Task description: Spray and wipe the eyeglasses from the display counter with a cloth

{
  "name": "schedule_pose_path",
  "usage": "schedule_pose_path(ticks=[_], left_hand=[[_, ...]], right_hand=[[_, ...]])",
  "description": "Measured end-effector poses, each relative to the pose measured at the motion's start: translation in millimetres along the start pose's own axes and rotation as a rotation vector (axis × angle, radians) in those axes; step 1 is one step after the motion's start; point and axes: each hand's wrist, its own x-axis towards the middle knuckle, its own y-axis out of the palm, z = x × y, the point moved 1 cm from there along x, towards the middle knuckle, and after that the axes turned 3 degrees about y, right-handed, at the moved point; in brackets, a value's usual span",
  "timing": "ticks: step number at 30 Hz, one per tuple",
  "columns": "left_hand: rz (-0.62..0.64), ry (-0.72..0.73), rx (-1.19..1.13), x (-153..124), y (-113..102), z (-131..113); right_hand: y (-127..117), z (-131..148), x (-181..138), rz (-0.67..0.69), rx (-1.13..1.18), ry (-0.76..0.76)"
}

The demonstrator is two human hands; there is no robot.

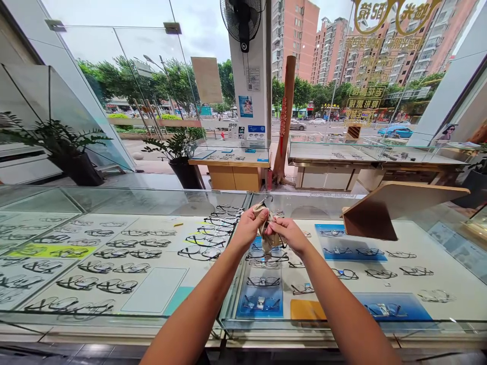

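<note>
Above the glass counter, my left hand (250, 229) is closed, its thumb and fingers pinching a crumpled beige cloth (269, 243). My right hand (288, 234) pinches the same cloth from the other side, thumb and fingers together. Thin dark parts, apparently of a pair of eyeglasses (266, 199), poke out above and beside the cloth; most of that object is hidden by cloth and fingers. Below the hands, under the glass, rows of eyeglasses (263, 281) lie on blue and white display panels.
The glass display counter (152, 191) spans the width before me, holding many frames. On its right top stands a tilted brown wooden board (403, 197). Beyond are potted plants (184, 162), another showcase (232, 158), a wooden post (286, 111) and a wall fan (242, 23).
</note>
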Motion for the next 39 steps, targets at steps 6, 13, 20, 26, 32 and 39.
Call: schedule_pose_path(ticks=[6,13,20,26,32,39], left_hand=[[0.127,-0.03,-0.045,1.5,-6.2,-11.6],[0.082,-0.032,-0.05,-0.8,1.0,-7.1],[0.04,-0.001,-0.015,0.1,0.7,-9.9],[0.146,-0.057,-0.097,-0.4,-3.8,-15.7],[-0.092,0.017,0.018,-1.9,4.1,-1.5],[0.01,-0.063,-0.156,-0.3,3.9,-14.7]], right_hand=[[-6.3,0.5,0.3,-0.045,0.087,0.062],[-2.4,-0.4,0.9,-0.024,0.082,0.016],[-2.0,0.5,-0.3,-0.023,0.09,0.06],[-4.5,1.9,-0.3,-0.061,0.192,0.091],[1.1,-1.8,-1.3,0.028,0.083,0.055],[-0.6,2.6,-2.5,-0.054,0.191,0.107]])
